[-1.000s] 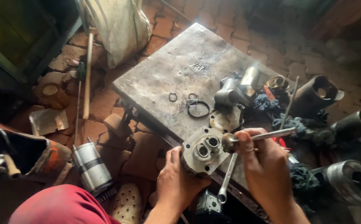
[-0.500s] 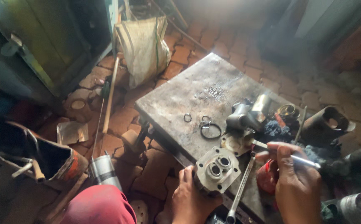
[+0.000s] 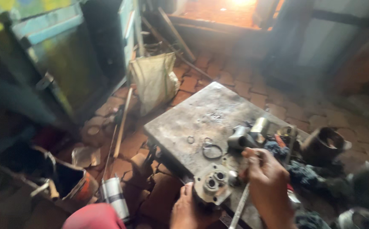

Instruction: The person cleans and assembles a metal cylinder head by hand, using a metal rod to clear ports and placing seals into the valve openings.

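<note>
From my remote seat, the place looked like a rough repair workshop, the kind set up on a bare floor. The ground was red brick paving (image 3: 218, 76), dirty and uneven. A worn, scratched metal table (image 3: 201, 114) stood low on it, and greasy machine parts lay across it: a metal housing (image 3: 212, 184) with round bores, loose rings (image 3: 212, 150), short metal cylinders (image 3: 244, 135) and oily rags (image 3: 299, 171). More heavy dark parts (image 3: 322, 146) sat at the table's right edge. A pale sack (image 3: 155, 80) leaned by a dark metal cabinet (image 3: 61, 63), and a wooden stick (image 3: 122, 123) lay on the bricks beside a metal can (image 3: 114, 195).
</note>
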